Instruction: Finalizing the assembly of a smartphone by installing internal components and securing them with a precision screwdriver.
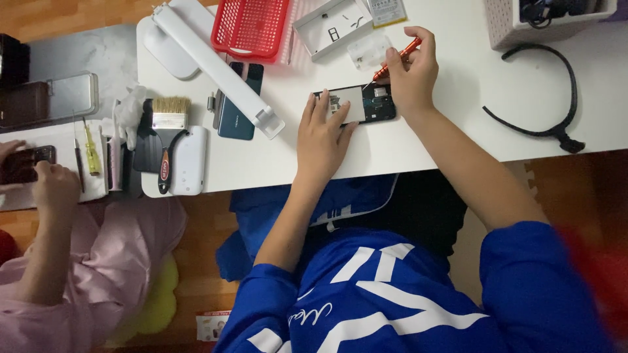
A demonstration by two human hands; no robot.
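right hand has the orange screwdriver pinched in its fingertips, tip angled down-left onto the opened phone just below them, long axis sideways, while the left hand presses flat, fingers spread, on its near end

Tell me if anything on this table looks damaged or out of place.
The phone under the left hand lies with its back off and its insides bare, while the right hand holds a red screwdriver to it. Nothing looks spilled.
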